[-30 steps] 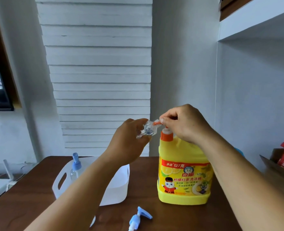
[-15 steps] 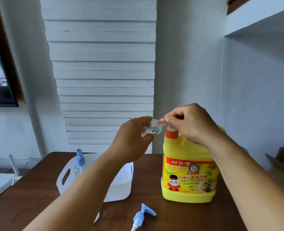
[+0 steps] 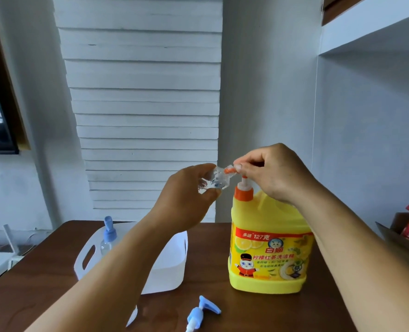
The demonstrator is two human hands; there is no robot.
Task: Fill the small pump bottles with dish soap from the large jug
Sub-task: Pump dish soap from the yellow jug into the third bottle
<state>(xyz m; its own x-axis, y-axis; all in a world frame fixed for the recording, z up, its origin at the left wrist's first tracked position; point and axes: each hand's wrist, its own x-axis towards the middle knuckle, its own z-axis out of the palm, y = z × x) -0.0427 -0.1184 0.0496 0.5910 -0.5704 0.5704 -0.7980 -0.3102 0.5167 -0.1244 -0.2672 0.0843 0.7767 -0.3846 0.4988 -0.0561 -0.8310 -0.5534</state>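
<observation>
A large yellow dish soap jug [image 3: 269, 245] with an orange pump stands on the brown table [image 3: 222, 305]. My right hand [image 3: 274, 172] grips the pump head, whose orange nozzle [image 3: 229, 169] points left. My left hand [image 3: 189, 200] holds a small clear bottle [image 3: 211, 179] tilted, its mouth against the nozzle. The pump stem shows raised above the orange collar. A loose blue pump top [image 3: 199, 312] lies on the table in front. Another small bottle with a blue pump [image 3: 108, 236] stands in the white basket [image 3: 174, 264].
A cardboard box [image 3: 400, 238] with red packaging sits at the right edge. A white shelf unit rises on the right, a white device [image 3: 9, 238] lies off the table's left side, and a slatted white panel stands behind the table.
The jug's pump head has risen, so its stem now shows above the collar. Both hands stay at the nozzle with the small bottle. The view has shifted slightly.
</observation>
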